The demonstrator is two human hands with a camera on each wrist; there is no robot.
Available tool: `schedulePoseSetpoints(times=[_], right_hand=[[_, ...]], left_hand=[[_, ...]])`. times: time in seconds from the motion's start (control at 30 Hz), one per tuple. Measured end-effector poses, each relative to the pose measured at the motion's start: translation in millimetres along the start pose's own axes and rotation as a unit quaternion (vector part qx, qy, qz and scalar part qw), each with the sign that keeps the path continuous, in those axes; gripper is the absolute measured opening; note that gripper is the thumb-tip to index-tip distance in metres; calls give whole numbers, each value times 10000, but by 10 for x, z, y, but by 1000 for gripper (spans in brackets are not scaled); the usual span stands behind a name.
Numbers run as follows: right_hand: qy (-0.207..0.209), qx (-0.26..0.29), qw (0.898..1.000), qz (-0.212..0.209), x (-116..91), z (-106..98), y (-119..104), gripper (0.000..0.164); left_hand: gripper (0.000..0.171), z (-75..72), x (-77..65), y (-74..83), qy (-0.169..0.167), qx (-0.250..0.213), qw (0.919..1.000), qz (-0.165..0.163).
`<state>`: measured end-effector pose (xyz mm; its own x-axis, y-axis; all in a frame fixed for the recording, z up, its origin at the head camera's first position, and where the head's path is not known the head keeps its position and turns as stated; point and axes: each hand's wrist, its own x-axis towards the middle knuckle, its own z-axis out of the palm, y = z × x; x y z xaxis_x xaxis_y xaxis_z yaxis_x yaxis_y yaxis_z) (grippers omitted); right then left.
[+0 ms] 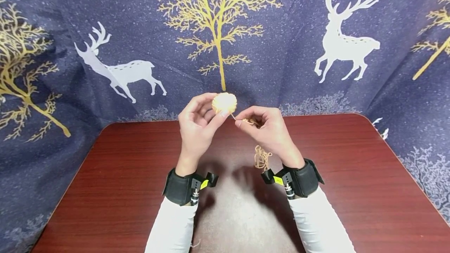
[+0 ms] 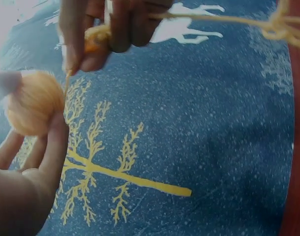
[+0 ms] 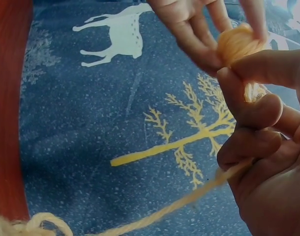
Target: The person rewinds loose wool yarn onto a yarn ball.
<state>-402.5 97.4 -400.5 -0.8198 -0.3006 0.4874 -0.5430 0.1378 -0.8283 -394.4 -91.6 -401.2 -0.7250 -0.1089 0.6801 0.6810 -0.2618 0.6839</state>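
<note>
A small pale-orange ball of yarn (image 1: 224, 103) is held up above the table's far edge. My left hand (image 1: 197, 128) grips it between thumb and fingers, as the left wrist view also shows. Just to its right, my right hand (image 1: 268, 130) pinches the yarn strand (image 2: 68, 81) that leads off the ball. More yarn lies bunched inside the curled right fingers, partly hidden. From that hand the strand runs down to a loose tangle of yarn (image 1: 261, 158), seen also at the lower left of the right wrist view.
Beneath the hands is a dark red wooden table (image 1: 123, 175) with a bright glare in the middle. Behind it hangs a blue cloth (image 1: 274, 50) printed with deer and trees. Each wrist wears a black strap (image 1: 179, 187) with a camera.
</note>
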Motion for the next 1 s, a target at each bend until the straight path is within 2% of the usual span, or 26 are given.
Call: schedulePoseSetpoints(times=[0.17, 0.27, 0.4, 0.47, 0.57, 0.7, 0.8, 0.9, 1.0], right_hand=[[-20, -195, 9998, -79, -18, -5, -51, 9], [4, -217, 9997, -132, -29, -26, -82, 9], [108, 90, 9994, -304, -31, -75, -95, 10], [177, 336, 9984, -409, -24, -104, -87, 10], [268, 732, 9959, -457, -12, -146, -58, 10], [365, 1082, 9927, -391, -11, -194, -30, 9], [402, 1145, 9919, -365, -14, -221, -30, 9], [371, 1176, 9918, -333, -17, -232, -36, 9], [323, 1179, 9921, -286, -13, -231, -31, 10]], left_hand=[[41, -21, -9, -42, 125, 1044, 9945, -11], [41, -41, -17, -63, 1, 1566, 9876, -86], [41, -67, -25, -79, -462, 1887, 9806, -279], [41, -81, -32, -78, -794, 1920, 9770, -469], [40, -104, -40, -70, -1413, 1944, 9672, -818], [38, -124, -49, -30, -2315, 1724, 9506, -1141], [38, -131, -58, 4, -2811, 1186, 9437, -1281], [41, -132, -63, 40, -3123, 401, 9381, -1443], [42, -131, -63, 69, -3271, -269, 9330, -1473]])
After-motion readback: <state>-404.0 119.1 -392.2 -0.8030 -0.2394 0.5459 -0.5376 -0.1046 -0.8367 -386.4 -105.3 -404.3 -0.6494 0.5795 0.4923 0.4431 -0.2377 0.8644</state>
